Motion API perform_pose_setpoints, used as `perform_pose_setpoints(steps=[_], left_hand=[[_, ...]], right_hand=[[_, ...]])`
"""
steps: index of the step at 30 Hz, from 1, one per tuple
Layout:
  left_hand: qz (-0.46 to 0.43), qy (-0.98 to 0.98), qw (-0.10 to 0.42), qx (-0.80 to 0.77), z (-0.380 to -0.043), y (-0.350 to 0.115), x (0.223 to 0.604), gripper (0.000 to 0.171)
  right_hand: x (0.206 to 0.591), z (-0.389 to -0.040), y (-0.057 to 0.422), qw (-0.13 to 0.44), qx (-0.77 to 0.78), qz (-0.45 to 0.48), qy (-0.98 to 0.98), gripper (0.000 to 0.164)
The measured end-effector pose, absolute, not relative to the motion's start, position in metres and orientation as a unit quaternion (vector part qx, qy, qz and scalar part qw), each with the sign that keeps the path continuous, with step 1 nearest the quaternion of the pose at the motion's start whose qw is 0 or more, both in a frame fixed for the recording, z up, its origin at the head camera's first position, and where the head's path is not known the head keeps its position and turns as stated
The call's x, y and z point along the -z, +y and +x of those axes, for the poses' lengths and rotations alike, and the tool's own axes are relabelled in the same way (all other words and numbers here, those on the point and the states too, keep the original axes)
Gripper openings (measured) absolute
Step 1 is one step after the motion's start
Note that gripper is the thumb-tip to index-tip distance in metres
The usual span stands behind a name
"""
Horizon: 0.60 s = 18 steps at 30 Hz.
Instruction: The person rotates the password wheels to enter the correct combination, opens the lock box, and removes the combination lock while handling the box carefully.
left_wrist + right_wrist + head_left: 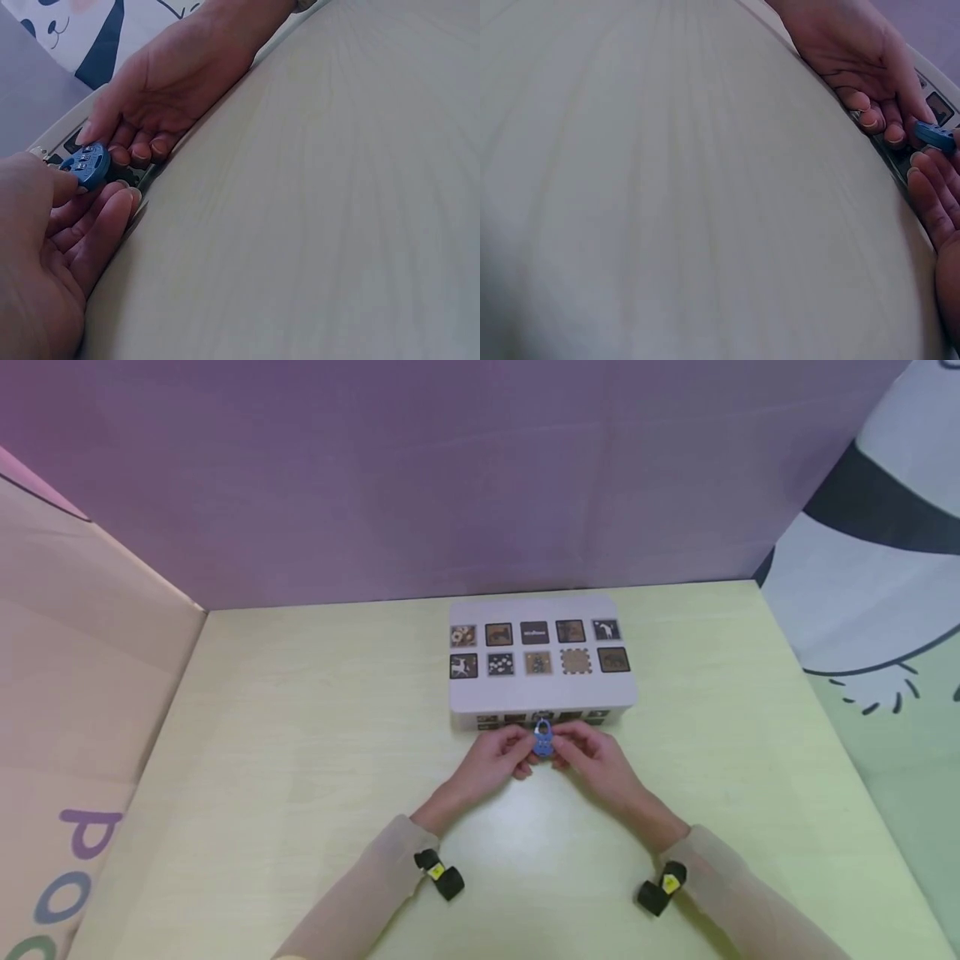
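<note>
A small blue combination padlock (543,743) is held between both hands at the front side of a white box (536,695) printed with dark animal and pattern squares. My left hand (491,762) pinches the padlock's left side, and my right hand (600,766) pinches its right side. Number dials show on the padlock (91,166) in the left wrist view. Its shackle points toward the box; whether it passes through a clasp there is too small to tell. In the right wrist view the fingers partly cover the padlock (934,136).
The box stands near the back of a pale wood-grain table (315,735), close to a purple backdrop (420,485). Printed panels rise on the left (67,652) and right (855,602). Each sleeved wrist wears a small black camera.
</note>
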<state>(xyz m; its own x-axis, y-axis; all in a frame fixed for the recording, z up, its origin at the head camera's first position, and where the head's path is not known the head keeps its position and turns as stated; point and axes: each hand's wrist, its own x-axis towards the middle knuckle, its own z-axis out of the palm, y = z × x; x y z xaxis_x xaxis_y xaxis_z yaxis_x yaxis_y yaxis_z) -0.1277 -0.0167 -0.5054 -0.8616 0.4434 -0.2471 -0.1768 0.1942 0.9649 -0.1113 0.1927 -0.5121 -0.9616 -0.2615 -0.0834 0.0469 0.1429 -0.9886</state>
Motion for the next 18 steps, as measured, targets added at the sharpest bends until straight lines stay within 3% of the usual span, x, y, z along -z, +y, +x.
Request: perform_pose_setpoints(steps=[18], left_hand=[[0.097, 0.739, 0.245, -0.621, -0.1285, -0.016, 0.5062, 0.023]], right_hand=[[0.5083, -0.1147, 0.1873, 0.12, 0.591, -0.054, 0.796, 0.024]])
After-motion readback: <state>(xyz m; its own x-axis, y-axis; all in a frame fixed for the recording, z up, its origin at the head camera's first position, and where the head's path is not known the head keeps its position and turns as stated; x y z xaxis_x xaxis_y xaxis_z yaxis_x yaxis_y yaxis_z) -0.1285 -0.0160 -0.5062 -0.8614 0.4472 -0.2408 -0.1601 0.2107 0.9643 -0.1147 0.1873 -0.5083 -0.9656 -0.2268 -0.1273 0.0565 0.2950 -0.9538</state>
